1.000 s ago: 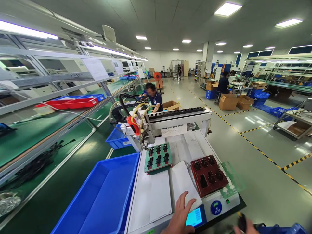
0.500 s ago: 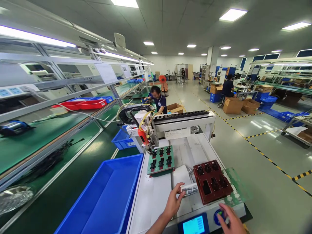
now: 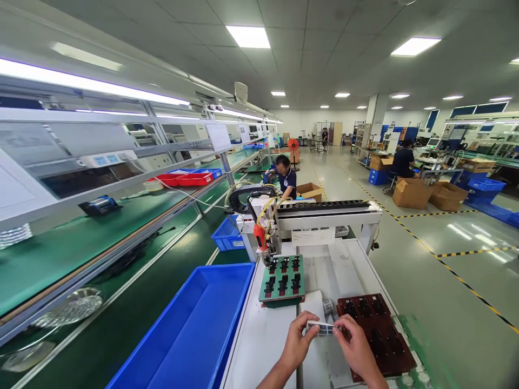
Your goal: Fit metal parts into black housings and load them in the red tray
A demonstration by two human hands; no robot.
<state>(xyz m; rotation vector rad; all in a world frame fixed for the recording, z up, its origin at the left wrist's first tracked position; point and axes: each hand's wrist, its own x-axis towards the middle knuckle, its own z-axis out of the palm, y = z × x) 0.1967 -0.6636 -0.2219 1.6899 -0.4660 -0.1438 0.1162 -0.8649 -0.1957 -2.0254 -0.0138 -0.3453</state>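
Between my two hands is a small strip of printed labels (image 3: 323, 328), bent and seen nearly edge-on. My left hand (image 3: 297, 341) pinches its left end between thumb and fingers. At the strip's right end, the thumb and fingers of my right hand (image 3: 356, 346) are closed on it. Just right of the strip lies a dark red fixture plate (image 3: 399, 354) with black parts in its recesses, partly covered by my right hand. Beyond my left hand, a green fixture plate (image 3: 279, 296) holds several black parts under the head of a benchtop screwdriving machine (image 3: 261, 237).
A large blue bin (image 3: 194, 335) stands left of the machine bed, with a smaller blue bin (image 3: 227, 237) behind it. The white gantry beam (image 3: 328, 220) crosses the bed at the back. A co-worker (image 3: 287, 178) is beyond it. Green-topped benches (image 3: 133, 216) run along the left.
My right hand has left the round button on the control panel and taken the strip's right end. The strip has turned edge-on. The view has swung left and up.
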